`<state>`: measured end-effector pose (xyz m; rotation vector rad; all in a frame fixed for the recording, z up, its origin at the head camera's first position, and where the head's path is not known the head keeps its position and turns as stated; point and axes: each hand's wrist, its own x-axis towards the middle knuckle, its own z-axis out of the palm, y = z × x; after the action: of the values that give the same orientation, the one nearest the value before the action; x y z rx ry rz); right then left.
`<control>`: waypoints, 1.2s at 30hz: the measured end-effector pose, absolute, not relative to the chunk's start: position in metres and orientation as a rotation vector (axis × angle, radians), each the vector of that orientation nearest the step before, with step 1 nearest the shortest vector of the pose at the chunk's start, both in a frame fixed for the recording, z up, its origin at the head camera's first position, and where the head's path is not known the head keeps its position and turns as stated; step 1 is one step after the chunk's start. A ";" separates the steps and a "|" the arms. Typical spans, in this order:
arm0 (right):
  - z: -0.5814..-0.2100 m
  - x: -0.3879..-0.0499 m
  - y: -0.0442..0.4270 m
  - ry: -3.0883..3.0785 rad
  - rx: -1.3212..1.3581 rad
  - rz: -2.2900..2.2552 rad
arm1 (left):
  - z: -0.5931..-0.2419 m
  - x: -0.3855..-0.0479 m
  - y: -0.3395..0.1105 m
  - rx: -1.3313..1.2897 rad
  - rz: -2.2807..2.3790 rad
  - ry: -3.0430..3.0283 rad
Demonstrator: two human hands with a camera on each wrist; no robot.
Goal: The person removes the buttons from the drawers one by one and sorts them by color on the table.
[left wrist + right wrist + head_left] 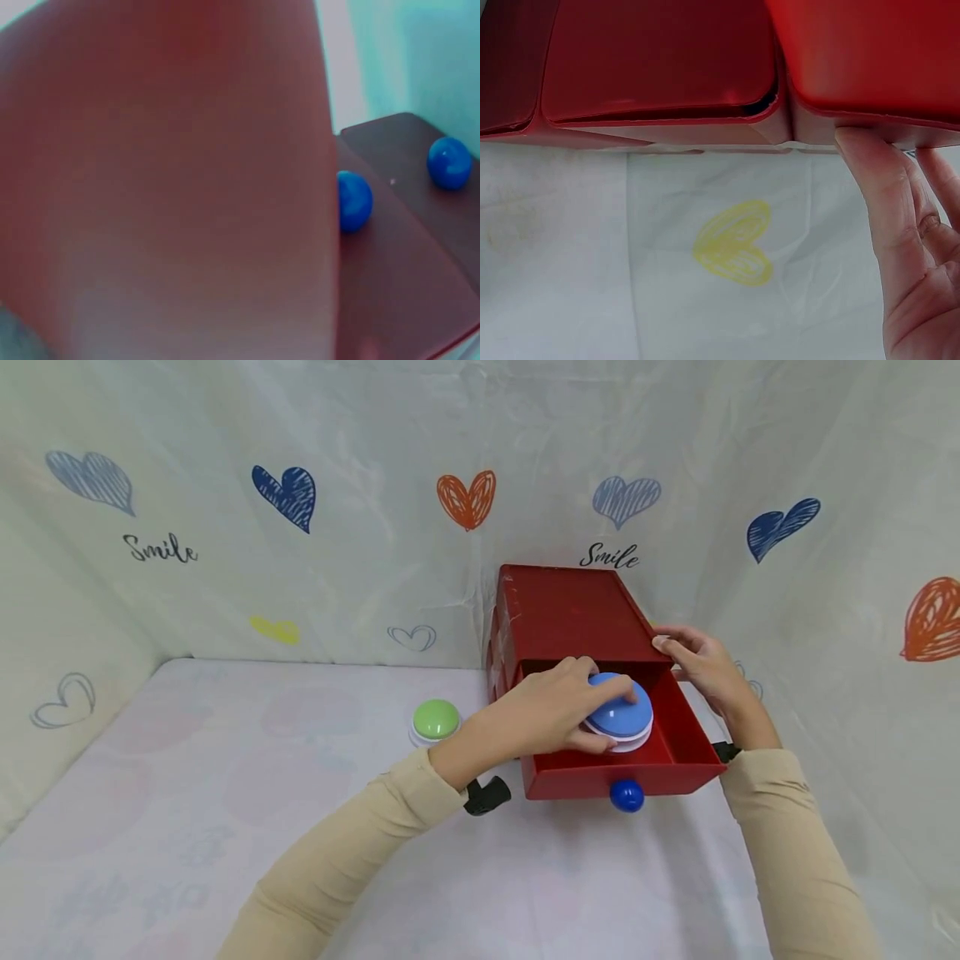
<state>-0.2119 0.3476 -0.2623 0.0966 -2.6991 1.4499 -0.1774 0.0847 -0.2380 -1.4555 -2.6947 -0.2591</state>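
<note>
At the far left, the pale hanging sheet [360,552] carries the handwritten-style word "Smile" [160,548]. Further right, a green button [436,720] on a white base sits on the surface [225,777], beside the red chest [577,610]. Next, the person's left hand [555,706] grips a blue button [621,712] inside the pulled-out top drawer [622,781]; whether its base touches the drawer floor cannot be told. The step in hand seems to be handling this button within the drawer; the next move calls for a secure grip and care around the walls. Above the chest, a second "Smile" [609,557] is legible; no brand is readable. Rightmost, the right hand [703,670] rests extended fingers against the chest's side, apparently bracing it.
</note>
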 end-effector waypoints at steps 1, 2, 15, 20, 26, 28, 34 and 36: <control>-0.262 -0.212 0.347 -2.699 0.095 1.447 | -0.237 -0.176 0.082 -1.446 -0.285 -2.689; -0.262 -0.211 0.347 -2.699 0.093 1.444 | -0.236 -0.175 0.079 -1.436 -0.309 -2.682; -0.259 -0.209 0.345 -2.690 0.092 1.482 | -0.223 -0.168 0.037 -1.344 -0.556 -2.571; -0.258 -0.209 0.345 -2.680 0.092 1.505 | -0.223 -0.169 0.011 -1.285 -0.632 -2.559; -0.258 -0.210 0.347 -2.679 0.086 1.518 | -0.232 -0.175 -0.021 -1.164 -0.637 -2.594; -0.258 -0.210 0.347 -2.686 0.085 1.511 | -0.235 -0.176 -0.032 -1.122 -0.639 -2.590; -0.259 -0.209 0.344 -2.700 0.052 1.465 | -0.251 -0.180 -0.068 -1.007 -0.669 -2.614; -0.259 -0.209 0.343 -2.706 0.039 1.455 | -0.257 -0.180 -0.080 -0.954 -0.678 -2.648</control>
<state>-0.2086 0.3428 -0.2590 0.0389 -2.7064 1.4549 -0.1798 -0.0803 -0.2567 -0.9541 -2.6477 -0.6782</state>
